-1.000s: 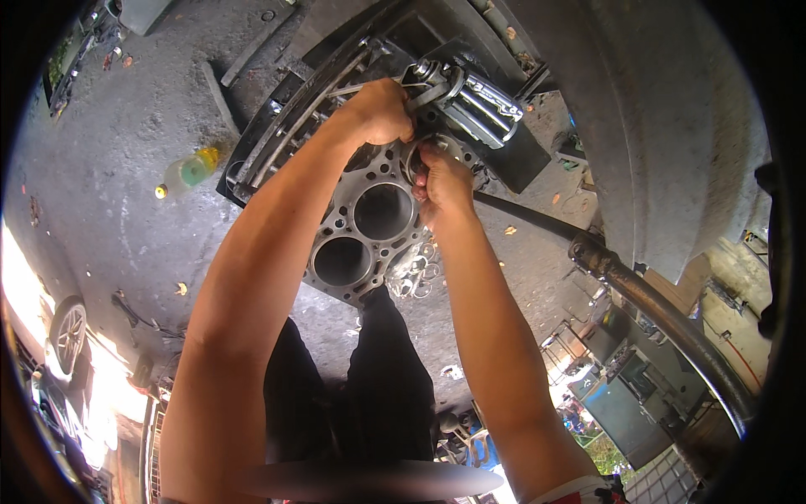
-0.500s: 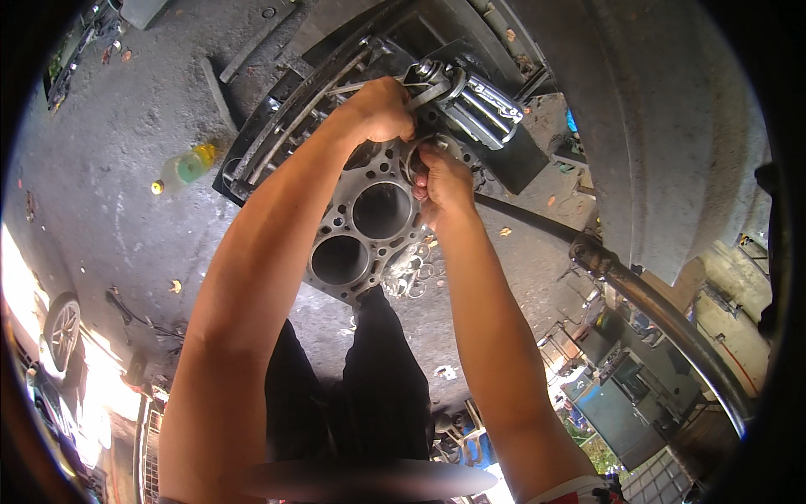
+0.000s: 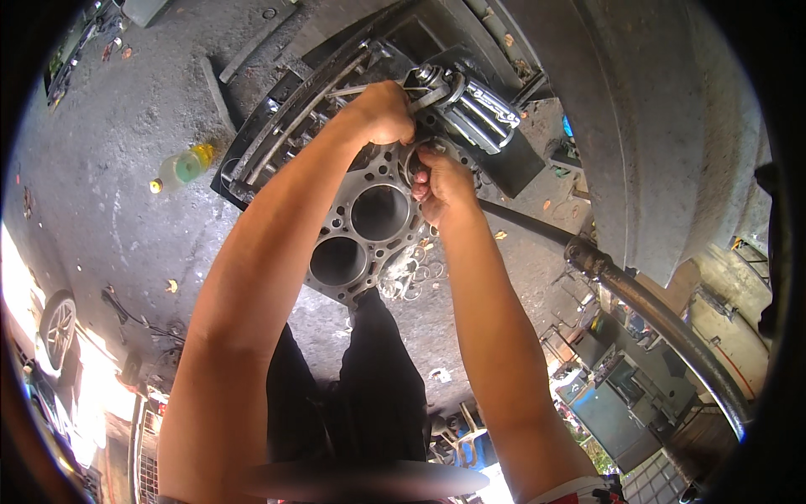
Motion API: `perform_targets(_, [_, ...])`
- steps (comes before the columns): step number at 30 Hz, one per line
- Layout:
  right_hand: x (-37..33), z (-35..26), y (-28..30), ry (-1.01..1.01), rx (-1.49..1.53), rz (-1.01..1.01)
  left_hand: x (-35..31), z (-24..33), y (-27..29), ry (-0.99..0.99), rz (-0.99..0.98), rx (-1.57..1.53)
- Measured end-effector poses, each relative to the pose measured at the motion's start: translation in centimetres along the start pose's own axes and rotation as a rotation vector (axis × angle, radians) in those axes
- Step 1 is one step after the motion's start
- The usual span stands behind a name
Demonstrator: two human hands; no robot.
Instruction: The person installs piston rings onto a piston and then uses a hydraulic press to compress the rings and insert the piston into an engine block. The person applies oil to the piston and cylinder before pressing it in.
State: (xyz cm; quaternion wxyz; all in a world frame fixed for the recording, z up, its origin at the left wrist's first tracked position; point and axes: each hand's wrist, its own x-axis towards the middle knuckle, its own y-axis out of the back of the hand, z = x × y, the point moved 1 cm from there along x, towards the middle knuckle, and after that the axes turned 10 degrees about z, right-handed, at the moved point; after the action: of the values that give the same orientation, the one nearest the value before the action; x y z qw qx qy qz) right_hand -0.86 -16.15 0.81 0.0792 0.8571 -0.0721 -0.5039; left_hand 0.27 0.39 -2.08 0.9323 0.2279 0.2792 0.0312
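Observation:
A grey metal engine block (image 3: 357,197) with round cylinder bores stands in front of me. Two bores, a middle one (image 3: 379,212) and a near one (image 3: 338,261), show fully, dark inside. My left hand (image 3: 384,114) is closed in a fist above the far part of the block; what it grips is hidden. A flat metal bar (image 3: 432,94) shows just right of that fist. My right hand (image 3: 445,185) is at the rim of a farther bore (image 3: 411,160), fingers curled and thumb on top; whatever it pinches is hidden. Several thin metal rings (image 3: 411,273) lie beside the block.
Shiny metal cylindrical part (image 3: 483,113) sits beyond my hands on a dark panel (image 3: 516,164). A clear bottle with yellow cap (image 3: 180,170) lies on the floor at left. A thick metal pole (image 3: 625,281) crosses the right side. A wheel (image 3: 57,334) stands far left.
The view has shifted slightly. Both hands stay at the same places on the block, with only a small movement of the right fingers.

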Motion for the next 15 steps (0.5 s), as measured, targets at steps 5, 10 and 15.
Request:
perform_targets(5, [0.0,-0.4,-0.1,-0.004,0.011,0.022,0.0,0.7,0.2,-0.037,-0.041,0.141])
perform_targets(10, [-0.3,-0.3,-0.1,0.008,0.027,0.017,-0.1,1.0,0.0,-0.016,0.002,0.173])
perform_targets(15, [-0.1,-0.2,-0.2,0.018,0.006,0.021,-0.2,1.2,0.2,-0.016,-0.025,0.15])
